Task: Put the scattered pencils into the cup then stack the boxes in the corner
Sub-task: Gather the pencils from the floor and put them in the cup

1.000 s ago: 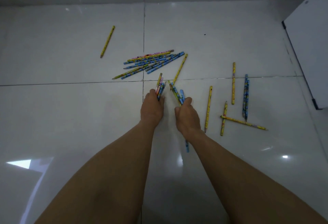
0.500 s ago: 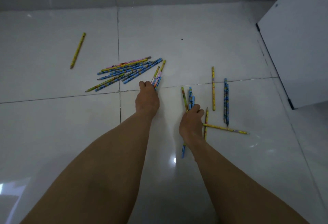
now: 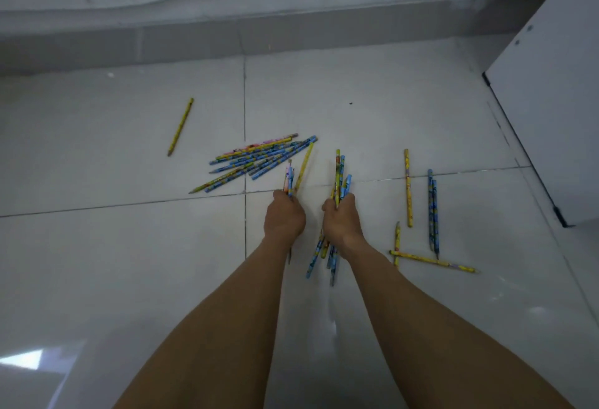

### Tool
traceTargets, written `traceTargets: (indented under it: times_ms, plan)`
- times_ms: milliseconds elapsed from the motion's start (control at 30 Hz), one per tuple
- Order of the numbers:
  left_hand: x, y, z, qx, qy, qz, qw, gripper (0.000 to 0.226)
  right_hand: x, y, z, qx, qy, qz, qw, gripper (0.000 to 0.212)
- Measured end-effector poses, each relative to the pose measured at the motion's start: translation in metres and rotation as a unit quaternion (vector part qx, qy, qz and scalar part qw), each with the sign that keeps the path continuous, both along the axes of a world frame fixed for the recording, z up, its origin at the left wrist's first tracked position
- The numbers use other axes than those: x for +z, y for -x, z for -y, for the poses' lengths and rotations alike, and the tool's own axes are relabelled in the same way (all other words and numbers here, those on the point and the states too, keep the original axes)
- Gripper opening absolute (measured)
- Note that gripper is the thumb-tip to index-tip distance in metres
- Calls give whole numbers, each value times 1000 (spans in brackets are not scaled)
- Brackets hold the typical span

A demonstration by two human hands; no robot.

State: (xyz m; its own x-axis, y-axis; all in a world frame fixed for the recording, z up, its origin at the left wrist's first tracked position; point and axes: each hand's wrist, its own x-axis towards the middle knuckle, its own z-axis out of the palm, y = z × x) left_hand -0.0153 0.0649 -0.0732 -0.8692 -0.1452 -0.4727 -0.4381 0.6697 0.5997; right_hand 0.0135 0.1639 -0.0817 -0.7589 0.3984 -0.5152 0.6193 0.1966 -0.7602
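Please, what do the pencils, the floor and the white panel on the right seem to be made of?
The pencils look like wood under a printed yellow or blue coat; some show bare sharpened tips. The floor seems glazed ceramic tile: glossy, with reflections and thin joint lines. The white panel may be laminated board: flat, matt, with small round caps.

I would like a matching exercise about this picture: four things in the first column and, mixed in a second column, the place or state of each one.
Column 1
1. lone yellow pencil
2. pair of blue pencils
3. pencil pile
4. right hand

Column 2
A. grips a bundle of pencils
B. crosses a tile joint, beyond the left hand
C. alone, far left on the floor
D. side by side, on the right

Pairs: 1-C, 2-D, 3-B, 4-A
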Motion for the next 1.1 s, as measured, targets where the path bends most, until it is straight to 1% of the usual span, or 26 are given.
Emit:
traceTargets:
  times_ms: [67, 100, 167, 200, 233, 333, 367, 433, 533, 600, 733, 833, 900, 1000, 1100]
  plan:
    - [5, 2, 10, 50, -39, -13, 998, 50, 5, 4, 4, 3, 27, -21, 999, 37]
    - [9, 4, 15, 68, -52, -28, 996, 54, 10, 7, 8, 3, 34, -35, 999, 43]
    - [20, 7, 23, 89, -67, -65, 992, 52, 23, 15, 17, 1, 49, -60, 997, 62]
    - [25, 9, 25, 92, -67, -81, 990, 49, 27, 19, 20, -5, 66, -69, 995, 67]
    - [30, 11, 26, 96, -68, -99, 988, 47, 35, 24, 24, -12, 87, -85, 992, 65]
    - [49, 20, 31, 106, -73, -143, 981, 47, 65, 45, 36, -5, 133, -140, 981, 39]
    - [56, 23, 34, 109, -80, -156, 978, 46, 74, 51, 41, 0, 138, -156, 978, 35]
    - [70, 29, 40, 132, -122, -185, 966, 43, 91, 62, 50, 8, 151, -193, 970, 31]
    - [88, 37, 53, 179, -205, -216, 938, 42, 109, 74, 60, 18, 162, -224, 961, 30]
    - [101, 44, 62, 188, -231, -237, 925, 37, 120, 84, 65, 30, 175, -244, 953, 29]
    - [138, 63, 73, 199, -286, -259, 901, 48, 144, 103, 72, 65, 189, -272, 941, 30]
    - [172, 79, 74, 214, -314, -279, 882, 51, 170, 118, 78, 61, 216, -297, 928, 29]
    - [195, 89, 72, 208, -315, -294, 878, 52, 190, 126, 81, 57, 228, -311, 921, 31]
    - [232, 105, 71, 186, -309, -320, 876, 53, 231, 143, 83, 78, 238, -327, 911, 35]
    - [264, 121, 67, 130, -329, -312, 882, 52, 280, 161, 74, 121, 233, -347, 900, 38]
